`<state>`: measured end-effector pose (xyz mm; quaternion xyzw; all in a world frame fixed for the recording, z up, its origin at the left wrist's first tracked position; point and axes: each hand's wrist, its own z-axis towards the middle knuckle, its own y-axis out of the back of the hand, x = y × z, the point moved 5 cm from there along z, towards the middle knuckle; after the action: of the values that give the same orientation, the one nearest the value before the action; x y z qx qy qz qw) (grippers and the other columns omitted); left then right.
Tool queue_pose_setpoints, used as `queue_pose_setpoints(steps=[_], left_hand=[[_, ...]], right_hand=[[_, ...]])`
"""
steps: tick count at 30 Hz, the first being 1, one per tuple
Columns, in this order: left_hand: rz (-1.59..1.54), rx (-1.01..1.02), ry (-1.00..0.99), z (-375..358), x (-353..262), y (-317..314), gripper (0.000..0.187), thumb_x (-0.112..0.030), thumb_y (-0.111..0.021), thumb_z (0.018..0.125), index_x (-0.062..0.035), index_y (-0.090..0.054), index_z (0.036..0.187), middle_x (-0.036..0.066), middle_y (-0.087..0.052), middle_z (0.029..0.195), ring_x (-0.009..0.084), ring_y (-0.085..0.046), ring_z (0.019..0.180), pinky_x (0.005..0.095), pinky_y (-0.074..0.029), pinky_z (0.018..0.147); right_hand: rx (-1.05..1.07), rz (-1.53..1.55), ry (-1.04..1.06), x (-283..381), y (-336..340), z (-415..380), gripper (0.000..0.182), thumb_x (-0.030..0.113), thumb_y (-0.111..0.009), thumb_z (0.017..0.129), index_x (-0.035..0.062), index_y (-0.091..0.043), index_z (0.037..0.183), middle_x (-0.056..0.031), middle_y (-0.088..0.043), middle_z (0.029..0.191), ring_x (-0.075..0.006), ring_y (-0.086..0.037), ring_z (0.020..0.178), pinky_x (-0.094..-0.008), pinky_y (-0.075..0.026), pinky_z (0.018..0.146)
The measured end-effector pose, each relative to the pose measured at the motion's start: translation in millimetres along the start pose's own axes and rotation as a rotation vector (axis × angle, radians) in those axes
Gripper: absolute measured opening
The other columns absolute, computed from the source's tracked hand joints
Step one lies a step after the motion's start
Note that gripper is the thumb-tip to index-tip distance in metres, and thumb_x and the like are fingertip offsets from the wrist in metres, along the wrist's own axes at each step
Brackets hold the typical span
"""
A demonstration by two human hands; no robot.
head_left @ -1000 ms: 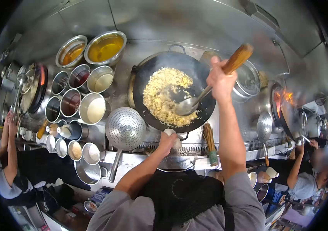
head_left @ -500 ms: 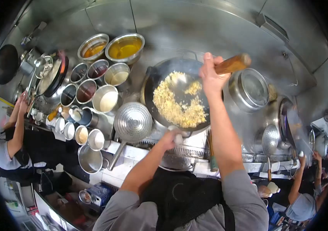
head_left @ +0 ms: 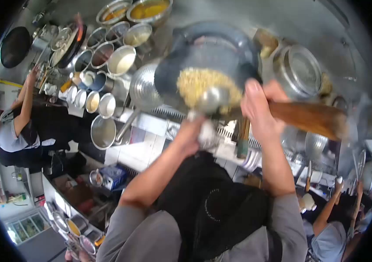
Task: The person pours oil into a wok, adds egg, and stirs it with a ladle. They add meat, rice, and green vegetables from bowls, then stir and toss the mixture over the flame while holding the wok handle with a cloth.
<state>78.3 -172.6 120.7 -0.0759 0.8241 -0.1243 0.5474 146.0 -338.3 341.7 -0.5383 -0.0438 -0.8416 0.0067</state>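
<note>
Over the stove range, just ahead of my chest, I have the wok (head_left: 208, 56) lifted and tipped toward me, its mound of fried rice (head_left: 203, 83) slid down to the near rim. My left hand (head_left: 192, 135) is wrapped tight around the wok's near handle through a white cloth (head_left: 205, 133). My right hand (head_left: 260, 109) is clenched around the wooden handle (head_left: 310, 118) of the ladle (head_left: 210, 100).

What matters is how the ladle lies. Its long axis runs almost straight across me, the wooden end pointing off to my right and the steel bowl pointing left, sitting at the near edge of the rice. So the rice lies just beyond and to the left of my right hand, directly above my left. The right hand is nearer the rice; the left sits under the rim, bearing the weight.

By count: one wok, one ladle, one heap of rice, one cloth. Left of the wok leans one perforated strainer (head_left: 144, 85), touching or nearly touching it. Beyond that stand seasoning pots (head_left: 122, 59), about a dozen, though motion blur keeps me from a firm number. A bamboo brush (head_left: 242, 139) stands at the range edge between my forearms. One lidded steel pot (head_left: 301, 70) sits right of the wok. Two other people work nearby, one at far left (head_left: 15, 131), one at lower right (head_left: 330, 231).
</note>
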Motion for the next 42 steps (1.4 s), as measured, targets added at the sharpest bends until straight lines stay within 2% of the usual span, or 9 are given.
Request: queue_pose_setpoints(steps=[1,5,9,11,13,15,23,26,42], left_hand=[[-0.401,-0.135,0.363,10.1,-21.4,-20.5,0.03,-0.015,-0.053,0.093,0.0008,-0.052,0.119,0.013,-0.06,0.107,0.0221,-0.064,0.09,0.0403,-0.056,0.069],[-0.386,-0.112,0.28,-62.1,67.1,-14.8,0.036,-0.005,-0.051,0.093,-0.0047,-0.042,0.128,0.011,-0.057,0.11,0.0234,-0.06,0.101,0.0392,-0.057,0.068],[-0.314,-0.232,0.432,-81.8,-38.1,-46.0,0.026,-0.012,-0.051,0.09,0.0028,-0.052,0.112,0.014,-0.064,0.096,0.0255,-0.065,0.081,0.038,-0.055,0.065],[-0.446,-0.255,0.267,-28.3,-63.2,-45.2,0.027,-0.017,-0.056,0.088,0.0031,-0.052,0.106,0.015,-0.063,0.09,0.027,-0.065,0.076,0.0382,-0.054,0.066],[0.541,-0.175,-0.155,1.0,-9.3,-24.9,0.03,-0.019,-0.058,0.089,0.0009,-0.052,0.11,0.013,-0.062,0.094,0.0262,-0.064,0.081,0.0368,-0.053,0.069],[-0.317,-0.258,0.202,-20.4,42.1,-21.9,0.032,-0.012,-0.054,0.092,-0.0059,-0.049,0.122,0.009,-0.059,0.111,0.0239,-0.061,0.096,0.0361,-0.053,0.076],[-0.552,-0.209,0.23,73.8,2.4,-16.0,0.023,-0.004,-0.048,0.088,-0.0006,-0.049,0.111,0.014,-0.058,0.099,0.0245,-0.06,0.079,0.0379,-0.052,0.064],[-0.451,-0.204,0.11,90.7,17.1,-3.2,0.024,-0.004,-0.05,0.087,-0.0002,-0.048,0.111,0.012,-0.058,0.1,0.0226,-0.059,0.084,0.0364,-0.051,0.066],[-0.302,0.04,0.273,120.7,49.7,31.2,0.028,-0.004,-0.057,0.086,-0.0018,-0.044,0.11,0.011,-0.055,0.101,0.0221,-0.062,0.085,0.0377,-0.057,0.066]], right_hand=[[-0.058,-0.048,-0.022,-29.3,-1.9,-6.2,0.036,0.014,-0.069,0.087,0.0048,-0.048,0.06,-0.0017,-0.051,0.053,-0.0072,-0.042,0.046,-0.028,-0.035,0.045],[-0.109,-0.028,0.289,-24.7,11.0,-21.7,0.029,0.007,-0.069,0.085,0.0047,-0.049,0.064,-0.0047,-0.057,0.057,-0.0127,-0.051,0.048,-0.0309,-0.043,0.049],[0.084,0.158,0.368,14.3,12.2,-50.3,0.02,0.004,-0.045,0.097,0.0004,-0.042,0.078,-0.0056,-0.047,0.055,-0.0122,-0.043,0.047,-0.0289,-0.037,0.044],[-0.03,-0.343,0.177,-35.1,4.0,-46.2,0.025,0.008,-0.048,0.098,0.0044,-0.043,0.073,-0.0007,-0.045,0.055,-0.0095,-0.04,0.047,-0.0251,-0.033,0.045],[-0.109,-0.182,-0.08,-76.4,-0.9,1.1,0.031,0.022,-0.064,0.091,0.0045,-0.055,0.067,-0.01,-0.058,0.059,-0.0183,-0.056,0.056,-0.0365,-0.042,0.052],[-0.153,-0.088,0.19,-58.3,8.7,29.3,0.03,0.02,-0.059,0.095,0.0053,-0.05,0.069,-0.0046,-0.047,0.052,-0.0137,-0.046,0.047,-0.0327,-0.039,0.047],[-0.364,0.435,0.213,-26.9,3.8,106.5,0.03,0.014,-0.061,0.093,0.0095,-0.044,0.069,0.0015,-0.041,0.051,-0.0076,-0.036,0.041,-0.0261,-0.032,0.039],[-0.248,0.478,-0.049,-147.2,-41.7,95.6,0.036,0.017,-0.065,0.091,0.0092,-0.041,0.066,0.0019,-0.045,0.051,-0.0062,-0.043,0.045,-0.0244,-0.033,0.04],[-0.317,0.102,0.087,-114.1,-36.9,64.2,0.025,0.007,-0.057,0.094,0.0069,-0.044,0.072,-0.0004,-0.043,0.055,-0.0074,-0.038,0.047,-0.0263,-0.03,0.043]])
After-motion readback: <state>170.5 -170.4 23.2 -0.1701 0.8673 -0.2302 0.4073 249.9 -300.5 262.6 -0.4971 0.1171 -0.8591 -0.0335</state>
